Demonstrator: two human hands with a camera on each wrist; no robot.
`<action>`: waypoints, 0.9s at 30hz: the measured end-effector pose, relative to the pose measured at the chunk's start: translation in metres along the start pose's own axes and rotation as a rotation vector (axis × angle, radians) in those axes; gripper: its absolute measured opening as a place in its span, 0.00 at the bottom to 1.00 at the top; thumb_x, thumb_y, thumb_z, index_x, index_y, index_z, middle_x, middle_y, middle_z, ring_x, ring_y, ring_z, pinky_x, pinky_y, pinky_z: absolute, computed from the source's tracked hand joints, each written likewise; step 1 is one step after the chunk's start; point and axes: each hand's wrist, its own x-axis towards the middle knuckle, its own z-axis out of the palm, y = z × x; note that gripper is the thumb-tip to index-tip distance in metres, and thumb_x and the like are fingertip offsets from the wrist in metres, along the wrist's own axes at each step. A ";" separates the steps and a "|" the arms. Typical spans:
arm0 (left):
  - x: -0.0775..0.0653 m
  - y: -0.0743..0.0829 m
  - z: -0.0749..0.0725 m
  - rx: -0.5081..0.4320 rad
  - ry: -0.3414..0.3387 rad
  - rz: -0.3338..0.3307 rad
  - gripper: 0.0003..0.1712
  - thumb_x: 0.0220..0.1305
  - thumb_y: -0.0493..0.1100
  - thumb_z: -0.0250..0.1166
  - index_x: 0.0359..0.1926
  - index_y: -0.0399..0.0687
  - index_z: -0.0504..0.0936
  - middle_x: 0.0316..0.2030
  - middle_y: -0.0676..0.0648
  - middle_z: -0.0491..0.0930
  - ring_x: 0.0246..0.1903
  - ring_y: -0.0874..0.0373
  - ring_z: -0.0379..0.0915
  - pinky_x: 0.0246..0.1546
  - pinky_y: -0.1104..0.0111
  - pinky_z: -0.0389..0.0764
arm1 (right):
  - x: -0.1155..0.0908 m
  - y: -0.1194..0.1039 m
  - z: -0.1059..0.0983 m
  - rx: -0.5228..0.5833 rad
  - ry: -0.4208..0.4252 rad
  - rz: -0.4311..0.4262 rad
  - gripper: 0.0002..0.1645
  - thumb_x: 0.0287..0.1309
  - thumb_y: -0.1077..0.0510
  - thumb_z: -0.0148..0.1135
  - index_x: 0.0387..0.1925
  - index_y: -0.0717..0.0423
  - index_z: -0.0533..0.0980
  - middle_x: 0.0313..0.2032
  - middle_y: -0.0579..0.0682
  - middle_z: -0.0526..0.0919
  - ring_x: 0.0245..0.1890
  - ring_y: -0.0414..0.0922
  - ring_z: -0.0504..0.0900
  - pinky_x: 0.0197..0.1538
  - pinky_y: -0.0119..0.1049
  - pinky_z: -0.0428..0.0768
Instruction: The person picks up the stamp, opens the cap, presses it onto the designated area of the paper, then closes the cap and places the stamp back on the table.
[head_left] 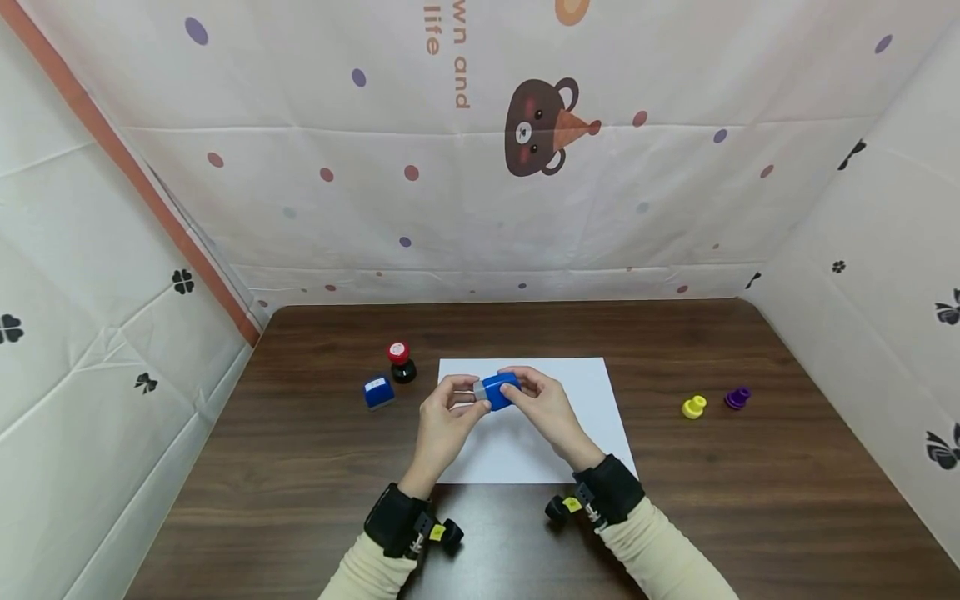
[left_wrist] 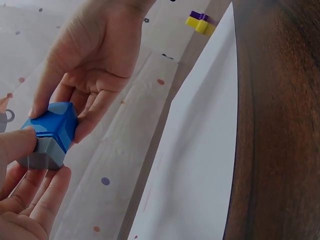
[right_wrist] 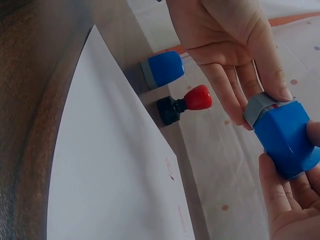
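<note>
Head view: hands [head_left: 446, 423] partly hide blue stamp [head_left: 497, 390].

L hand [head_left: 446, 423] & R hand [head_left: 549, 410] close tog., both pinching.

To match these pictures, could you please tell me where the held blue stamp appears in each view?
Head: blue stamp, below centre and slightly right.
Left wrist: blue stamp, left side, about mid-height.
Right wrist: blue stamp, at the right edge, about mid-height.
Shared landmark: the white sheet, behind the stamp in the head view, right of it in left wrist, left of it in right wrist.
</note>
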 end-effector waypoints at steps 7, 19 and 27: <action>-0.001 0.002 0.000 0.024 0.009 0.003 0.19 0.50 0.43 0.68 0.44 0.52 0.74 0.41 0.49 0.77 0.36 0.61 0.75 0.36 0.70 0.79 | -0.002 -0.002 0.002 0.021 0.000 0.005 0.18 0.54 0.49 0.61 0.46 0.50 0.76 0.42 0.51 0.79 0.41 0.44 0.77 0.49 0.38 0.76; -0.004 0.008 -0.002 0.031 -0.001 0.018 0.20 0.49 0.43 0.69 0.43 0.49 0.72 0.40 0.47 0.77 0.35 0.60 0.76 0.35 0.69 0.79 | -0.004 -0.007 0.004 0.013 -0.011 0.006 0.17 0.53 0.49 0.62 0.45 0.48 0.76 0.40 0.50 0.80 0.41 0.44 0.77 0.48 0.40 0.77; -0.003 0.005 -0.008 0.085 -0.061 0.064 0.19 0.50 0.44 0.68 0.43 0.49 0.72 0.38 0.46 0.78 0.35 0.59 0.76 0.36 0.68 0.80 | -0.004 -0.007 0.003 -0.083 -0.038 -0.060 0.17 0.53 0.50 0.62 0.46 0.48 0.75 0.40 0.49 0.79 0.37 0.46 0.75 0.44 0.39 0.78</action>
